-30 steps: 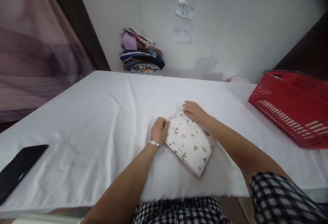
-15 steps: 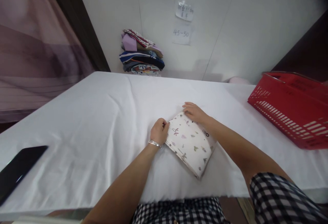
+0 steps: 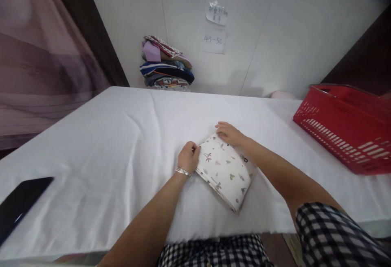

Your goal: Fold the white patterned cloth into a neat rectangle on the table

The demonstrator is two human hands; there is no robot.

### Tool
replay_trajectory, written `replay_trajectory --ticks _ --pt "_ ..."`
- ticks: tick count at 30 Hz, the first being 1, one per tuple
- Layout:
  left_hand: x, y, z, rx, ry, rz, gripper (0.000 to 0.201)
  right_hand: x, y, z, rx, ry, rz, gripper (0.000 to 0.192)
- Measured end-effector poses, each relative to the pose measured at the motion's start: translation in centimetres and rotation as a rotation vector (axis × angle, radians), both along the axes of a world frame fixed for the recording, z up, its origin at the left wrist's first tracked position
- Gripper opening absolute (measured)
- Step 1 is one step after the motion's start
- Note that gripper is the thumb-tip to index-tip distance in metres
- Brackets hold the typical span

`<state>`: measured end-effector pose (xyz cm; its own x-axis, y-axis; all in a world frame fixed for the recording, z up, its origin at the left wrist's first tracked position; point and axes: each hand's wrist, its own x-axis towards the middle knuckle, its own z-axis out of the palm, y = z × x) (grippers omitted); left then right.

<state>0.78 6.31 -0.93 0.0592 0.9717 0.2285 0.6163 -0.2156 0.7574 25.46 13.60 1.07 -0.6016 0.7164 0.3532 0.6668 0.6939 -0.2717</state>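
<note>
Head view: white cloth-covered table (image 3: pixel 122 136) against a pale wall with two paper notes (image 3: pixel 215 27); a brownish curtain hangs off to the left.

Left hand (image 3: pixel 188 157): fingers curled together, pinching the left corner of the small folded white fabric with tiny plant print (image 3: pixel 226 169). A silver bracelet (image 3: pixel 183 171) sits on that wrist.

Right hand (image 3: pixel 229 133): flat, fingers together, pressing on the far corner of the same fabric. Not a full grasp as far as I can tell.

The fabric lies flat on the table between the two hands, its near corner toward the body, just right of the left hand.

Handling, my read: light, soft, several layers, so it will sag or unfold if lifted by one corner. Not fragile. Best taken along the folded edges or with a palm slid underneath.

Around:
- black phone (image 3: pixel 18 206), well left of the left hand, at the table edge
- red plastic slotted basket (image 3: pixel 345 128), well right of the right hand
- stack of folded mixed-colour clothes (image 3: pixel 166 65), far beyond both hands at the wall

None of these lies between the hands and the fabric.
</note>
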Motion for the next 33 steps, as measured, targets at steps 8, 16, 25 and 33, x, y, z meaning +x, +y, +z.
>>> replay_trajectory --ticks 8,16,25,33 --pt "0.0 0.0 0.1 0.005 -0.007 -0.006 0.016 0.0 0.1 1.5 -0.152 -0.174 -0.129 0.026" --pt "0.0 -0.1 0.3 -0.003 0.008 -0.003 0.016 0.1 0.5 2.4 -0.172 -0.271 -0.157 0.012" --pt "0.0 -0.2 0.5 -0.019 0.022 0.000 0.014 1.0 0.1 2.3 -0.017 -0.129 -0.113 0.016" --pt "0.0 -0.1 0.3 0.015 -0.009 0.000 0.009 0.0 1.8 2.1 0.010 -0.074 -0.268 0.019"
